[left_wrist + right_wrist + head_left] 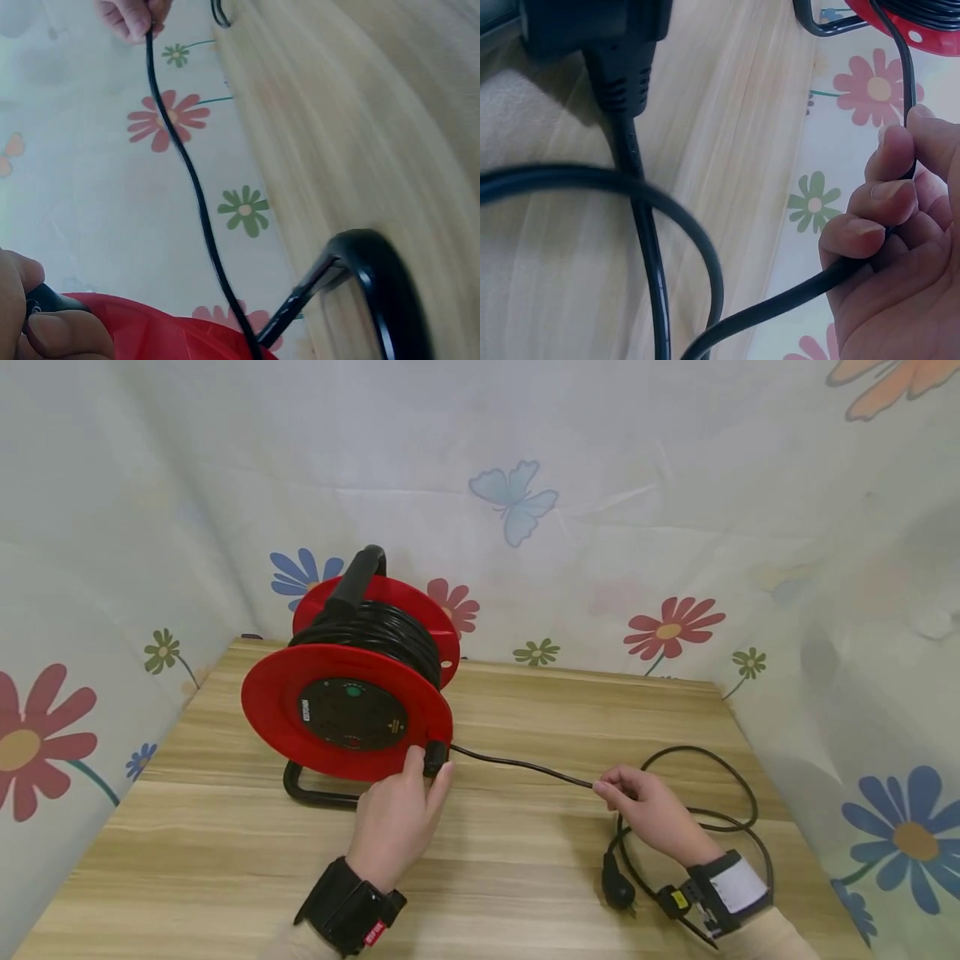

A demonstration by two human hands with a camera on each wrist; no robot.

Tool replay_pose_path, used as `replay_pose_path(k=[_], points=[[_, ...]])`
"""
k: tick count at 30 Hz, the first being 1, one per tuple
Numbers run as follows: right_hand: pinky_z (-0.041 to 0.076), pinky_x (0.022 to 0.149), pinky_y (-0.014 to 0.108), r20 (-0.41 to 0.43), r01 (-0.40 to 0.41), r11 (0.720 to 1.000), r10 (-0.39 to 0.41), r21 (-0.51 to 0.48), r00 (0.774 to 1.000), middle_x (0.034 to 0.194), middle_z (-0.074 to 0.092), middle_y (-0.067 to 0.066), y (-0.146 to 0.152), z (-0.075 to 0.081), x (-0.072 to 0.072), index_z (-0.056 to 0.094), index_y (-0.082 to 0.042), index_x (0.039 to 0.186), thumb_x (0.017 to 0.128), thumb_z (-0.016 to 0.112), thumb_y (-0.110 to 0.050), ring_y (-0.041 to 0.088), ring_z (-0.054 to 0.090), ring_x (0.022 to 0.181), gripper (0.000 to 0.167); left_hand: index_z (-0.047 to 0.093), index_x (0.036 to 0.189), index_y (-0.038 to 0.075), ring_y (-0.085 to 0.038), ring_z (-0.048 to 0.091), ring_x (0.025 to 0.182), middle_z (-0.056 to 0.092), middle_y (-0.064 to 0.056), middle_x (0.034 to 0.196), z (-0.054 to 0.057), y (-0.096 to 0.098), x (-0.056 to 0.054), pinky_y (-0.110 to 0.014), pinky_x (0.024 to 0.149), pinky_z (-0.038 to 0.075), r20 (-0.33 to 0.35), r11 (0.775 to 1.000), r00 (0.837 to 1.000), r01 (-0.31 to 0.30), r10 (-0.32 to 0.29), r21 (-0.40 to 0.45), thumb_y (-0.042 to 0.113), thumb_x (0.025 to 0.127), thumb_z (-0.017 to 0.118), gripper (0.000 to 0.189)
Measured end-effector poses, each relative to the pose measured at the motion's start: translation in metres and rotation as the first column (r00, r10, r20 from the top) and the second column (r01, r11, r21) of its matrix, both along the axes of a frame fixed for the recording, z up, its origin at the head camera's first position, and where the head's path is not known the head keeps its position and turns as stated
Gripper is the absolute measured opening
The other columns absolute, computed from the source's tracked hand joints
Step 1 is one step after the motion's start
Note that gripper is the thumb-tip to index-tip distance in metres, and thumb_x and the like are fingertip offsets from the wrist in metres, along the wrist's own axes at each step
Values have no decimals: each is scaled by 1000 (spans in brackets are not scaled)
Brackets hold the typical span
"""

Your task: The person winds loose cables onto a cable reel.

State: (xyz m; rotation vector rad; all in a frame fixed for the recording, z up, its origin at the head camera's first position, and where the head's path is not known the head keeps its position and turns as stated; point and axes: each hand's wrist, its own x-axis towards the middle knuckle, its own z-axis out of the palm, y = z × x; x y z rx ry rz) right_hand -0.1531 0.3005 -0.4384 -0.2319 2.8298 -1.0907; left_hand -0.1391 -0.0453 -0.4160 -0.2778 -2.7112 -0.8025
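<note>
A red cable reel (273, 710) with a black top handle (358, 583) and a black sockets panel stands on the left of the table, wound with black cable (382, 631). My left hand (397, 822) grips the small black crank knob (434, 758) at the lower right of the reel's front disc. From the reel a stretch of cable (525, 765) runs right to my right hand (648, 810), which holds it between thumb and curled fingers. In the right wrist view the cable (795, 292) passes through those fingers.
Loose loops of cable (738, 777) lie on the table (487, 877) around my right hand, with a black plug (617, 885) at the end. The reel's black tube foot (318, 797) rests on the wood. A flower-patterned cloth (600, 568) hangs behind and at both sides.
</note>
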Motion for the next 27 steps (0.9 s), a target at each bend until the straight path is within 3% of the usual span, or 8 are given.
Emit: replay_pose_path(k=[6, 12, 21, 27], points=[[40, 53, 29, -19, -14, 1000, 14, -22, 1000, 78, 56, 2, -2, -2, 0, 64, -10, 101, 96, 55, -45, 15, 47, 62, 36, 50, 94, 4, -13, 39, 41, 38, 3, 48, -13, -5, 2, -30, 40, 29, 53, 999, 998, -21, 22, -27, 48, 98, 48, 45], [41, 54, 29, 7, -26, 999, 26, -27, 1000, 79, 56, 2, -9, -1, 0, 63, -12, 101, 95, 56, -47, 16, 48, 64, 36, 52, 97, 4, -14, 41, 42, 40, 3, 50, -22, -8, 2, -31, 39, 30, 93, 999, 995, -34, 38, -43, 46, 97, 53, 43], [39, 52, 28, 11, -11, 1000, 11, 15, 1000, 75, 52, 0, -10, 0, 0, 63, -12, 97, 94, 56, -47, 14, 46, 63, 36, 54, 104, 0, -18, 47, 44, 42, 1, 50, -37, -16, 3, -32, 40, 32, 78, 997, 995, -52, 56, -58, 45, 96, 55, 45], [39, 52, 28, 9, -29, 999, 29, 31, 1000, 74, 51, 0, -9, 2, -2, 63, -10, 97, 94, 55, -51, 15, 46, 63, 42, 53, 104, 1, -16, 44, 43, 42, 1, 50, -42, -20, 2, -32, 40, 31, 123, 997, 991, -55, 62, -58, 46, 96, 54, 46]])
